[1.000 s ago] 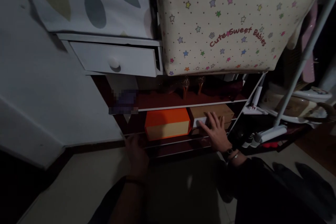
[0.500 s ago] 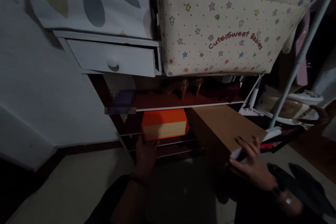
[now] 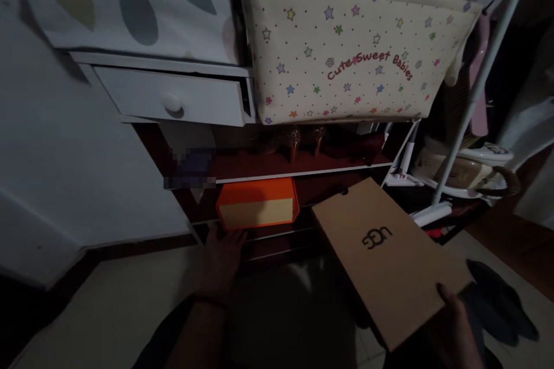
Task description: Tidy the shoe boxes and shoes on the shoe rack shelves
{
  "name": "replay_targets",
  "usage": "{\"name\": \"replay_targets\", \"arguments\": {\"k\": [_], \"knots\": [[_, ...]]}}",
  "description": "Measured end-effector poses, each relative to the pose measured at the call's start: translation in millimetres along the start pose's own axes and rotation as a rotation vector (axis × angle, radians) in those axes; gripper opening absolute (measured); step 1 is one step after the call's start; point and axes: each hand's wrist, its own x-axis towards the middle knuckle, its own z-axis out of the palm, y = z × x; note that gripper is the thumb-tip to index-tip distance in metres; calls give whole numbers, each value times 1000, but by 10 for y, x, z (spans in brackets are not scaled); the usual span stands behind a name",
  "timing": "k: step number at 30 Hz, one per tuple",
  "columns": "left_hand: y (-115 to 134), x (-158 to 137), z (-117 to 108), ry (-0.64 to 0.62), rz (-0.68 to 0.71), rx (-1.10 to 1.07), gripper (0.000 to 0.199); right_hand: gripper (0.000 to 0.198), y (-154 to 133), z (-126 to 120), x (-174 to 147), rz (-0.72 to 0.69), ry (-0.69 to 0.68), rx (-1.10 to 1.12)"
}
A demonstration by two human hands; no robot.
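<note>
My right hand grips the brown UGG shoebox by its near corner, clear of the shelf. My left hand rests open against the orange box on the lower shelf.

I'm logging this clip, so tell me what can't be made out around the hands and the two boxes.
- Right hand: mostly behind the brown cardboard box and cut by the head view's bottom edge.
- Left hand: in deep shadow below the orange box; contact unclear.
- Shoes on the upper shelf: too dark.
- Patch beside the shelf: pixelated.
</note>
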Motion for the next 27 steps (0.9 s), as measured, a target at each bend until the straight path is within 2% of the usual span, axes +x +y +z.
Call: {"name": "replay_targets", "arguments": {"k": [1,3,9,11,13,15,16,18,19,21,23,25,27], "knots": [[7,-7,4,-2,-7,-3,16,70,43,106,15,92,-1,58],[20,-27,16,-5,-18,-8,16,62,82,322,71,191,-19,145],[28,-88,24,-38,-3,-10,34,61,92,1007,410,56,-281,168],[27,-83,3,-25,-25,-13,41,60,177,1214,502,58,-394,67],[30,-68,-25,-6,-54,-15,45,59,320,1385,518,138,-536,-125],[37,-53,-55,-14,-64,-9,48,63,486,1538,441,174,-711,-338],[42,-49,-69,-27,-64,-2,49,65,559,1619,371,138,-781,-421],[47,-47,-93,-46,-58,12,51,69,649,1815,187,-72,-832,-522],[45,-49,-103,-45,-57,16,51,71,657,1933,81,-242,-799,-551],[33,-55,-121,-25,-58,14,51,76,603,2211,-132,-669,-740,-613],[11,-59,-139,-24,-58,16,51,80,499,2529,-317,-1042,-808,-718],[-12,-61,-153,-40,-59,32,46,96,429,2861,-436,-1289,-912,-863],[-26,-63,-161,-35,-77,47,36,104,454,3177,-461,-1429,-928,-1026]]}}
